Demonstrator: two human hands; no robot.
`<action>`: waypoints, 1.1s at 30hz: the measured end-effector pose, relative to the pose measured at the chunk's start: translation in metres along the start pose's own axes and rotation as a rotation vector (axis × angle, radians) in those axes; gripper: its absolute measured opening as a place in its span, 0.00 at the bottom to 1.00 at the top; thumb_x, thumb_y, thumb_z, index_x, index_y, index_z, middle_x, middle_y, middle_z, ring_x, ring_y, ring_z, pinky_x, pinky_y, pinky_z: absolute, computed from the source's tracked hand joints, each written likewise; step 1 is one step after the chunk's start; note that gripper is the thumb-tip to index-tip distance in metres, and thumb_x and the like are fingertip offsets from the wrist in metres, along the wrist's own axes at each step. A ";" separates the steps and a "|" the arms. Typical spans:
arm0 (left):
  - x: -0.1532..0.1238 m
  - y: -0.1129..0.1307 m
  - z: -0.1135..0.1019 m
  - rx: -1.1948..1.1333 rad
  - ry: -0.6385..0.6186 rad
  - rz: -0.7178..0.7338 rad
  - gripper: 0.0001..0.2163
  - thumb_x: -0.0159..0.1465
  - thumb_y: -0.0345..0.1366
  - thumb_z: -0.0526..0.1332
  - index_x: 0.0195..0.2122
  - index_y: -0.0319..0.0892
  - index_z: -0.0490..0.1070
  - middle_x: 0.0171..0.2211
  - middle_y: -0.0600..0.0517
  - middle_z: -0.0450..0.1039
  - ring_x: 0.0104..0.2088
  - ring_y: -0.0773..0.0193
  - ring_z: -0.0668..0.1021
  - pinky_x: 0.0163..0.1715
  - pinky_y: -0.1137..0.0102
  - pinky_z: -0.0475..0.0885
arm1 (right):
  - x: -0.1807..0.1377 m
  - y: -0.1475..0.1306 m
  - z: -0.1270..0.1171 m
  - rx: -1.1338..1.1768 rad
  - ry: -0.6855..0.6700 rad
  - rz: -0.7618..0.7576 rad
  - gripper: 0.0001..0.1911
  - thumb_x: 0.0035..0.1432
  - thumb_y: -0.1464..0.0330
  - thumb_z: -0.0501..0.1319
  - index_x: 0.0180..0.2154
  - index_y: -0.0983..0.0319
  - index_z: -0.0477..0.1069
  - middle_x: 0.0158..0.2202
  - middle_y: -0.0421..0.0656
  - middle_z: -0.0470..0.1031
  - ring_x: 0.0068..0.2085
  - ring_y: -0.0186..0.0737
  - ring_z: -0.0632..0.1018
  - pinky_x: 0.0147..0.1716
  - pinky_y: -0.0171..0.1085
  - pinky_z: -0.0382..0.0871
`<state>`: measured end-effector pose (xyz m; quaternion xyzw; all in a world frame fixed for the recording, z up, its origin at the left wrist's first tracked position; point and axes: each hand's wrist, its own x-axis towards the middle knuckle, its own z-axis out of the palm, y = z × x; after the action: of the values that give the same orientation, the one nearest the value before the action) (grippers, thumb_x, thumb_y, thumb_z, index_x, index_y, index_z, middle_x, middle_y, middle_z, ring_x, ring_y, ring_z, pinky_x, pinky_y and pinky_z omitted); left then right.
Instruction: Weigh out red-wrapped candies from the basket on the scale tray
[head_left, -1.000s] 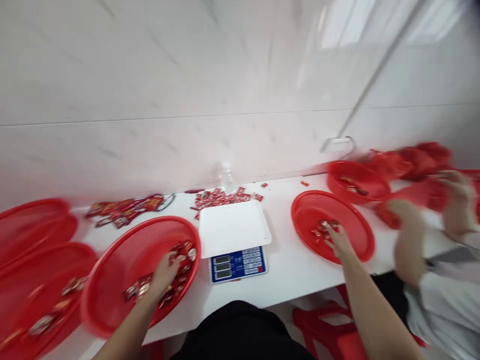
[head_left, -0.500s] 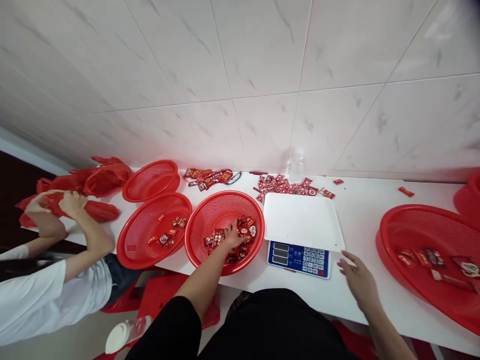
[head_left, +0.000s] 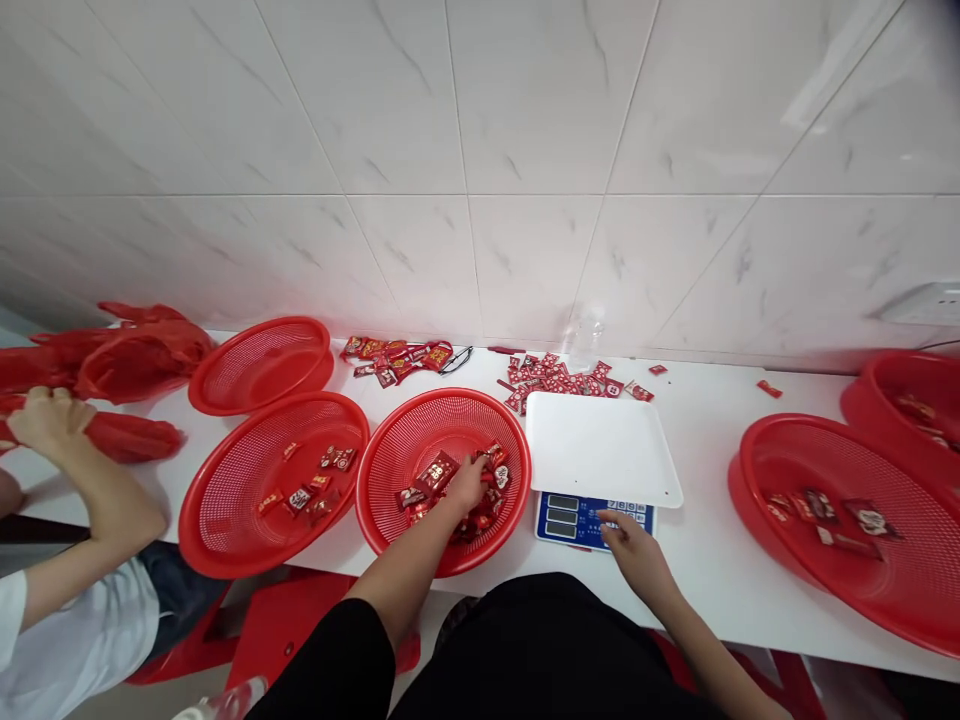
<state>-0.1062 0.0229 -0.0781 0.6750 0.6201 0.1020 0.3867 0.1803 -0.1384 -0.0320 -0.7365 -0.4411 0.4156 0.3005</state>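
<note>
My left hand (head_left: 469, 484) is down inside the red mesh basket (head_left: 390, 425) in front of me. Its fingers are curled in among small red-wrapped sweets (head_left: 437, 472), and the fingertips are partly hidden. Just over the blue keypad of the digital scale (head_left: 562, 515) is my right hand (head_left: 636, 556). It holds nothing, its fingers are loosely bent and apart, and I cannot tell whether they touch the keys. The scale's white tray (head_left: 600, 445) has no sweets on it.
To the left are a basket with a few sweets (head_left: 217, 500), another basket (head_left: 251, 370), red plastic bags (head_left: 142, 350) and a co-worker's hand (head_left: 51, 425). Loose packets (head_left: 551, 378) lie along the wall by a clear plastic cup (head_left: 585, 335). More baskets (head_left: 907, 560) stand right.
My right hand has moved left from beside the tray's corner to above the scale's keypad. The left hand's fingers have drawn together among the sweets. The view has turned slightly right.
</note>
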 end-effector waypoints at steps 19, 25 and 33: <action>0.007 0.114 -0.001 -0.756 -0.098 0.013 0.12 0.59 0.41 0.59 0.41 0.41 0.68 0.34 0.48 0.75 0.29 0.65 0.78 0.29 0.70 0.74 | 0.011 -0.010 0.014 0.089 -0.066 -0.042 0.19 0.53 0.55 0.56 0.41 0.58 0.73 0.36 0.43 0.78 0.38 0.46 0.78 0.37 0.42 0.71; 0.009 0.130 0.014 -0.607 -0.036 0.102 0.14 0.62 0.40 0.57 0.48 0.42 0.68 0.50 0.44 0.69 0.44 0.59 0.75 0.39 0.67 0.73 | 0.025 -0.005 -0.005 0.089 -0.101 -0.043 0.20 0.51 0.54 0.57 0.41 0.58 0.73 0.35 0.43 0.78 0.38 0.46 0.77 0.37 0.42 0.70; 0.009 0.041 -0.006 -0.141 -0.011 -0.069 0.38 0.46 0.30 0.67 0.59 0.42 0.56 0.64 0.40 0.48 0.63 0.45 0.52 0.59 0.56 0.50 | 0.018 0.003 -0.009 0.095 -0.159 -0.033 0.17 0.51 0.56 0.58 0.39 0.57 0.74 0.37 0.42 0.78 0.39 0.45 0.77 0.40 0.42 0.70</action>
<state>-0.0771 0.0360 -0.0504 0.6248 0.6322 0.1280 0.4400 0.1935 -0.1244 -0.0362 -0.6788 -0.4553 0.4882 0.3059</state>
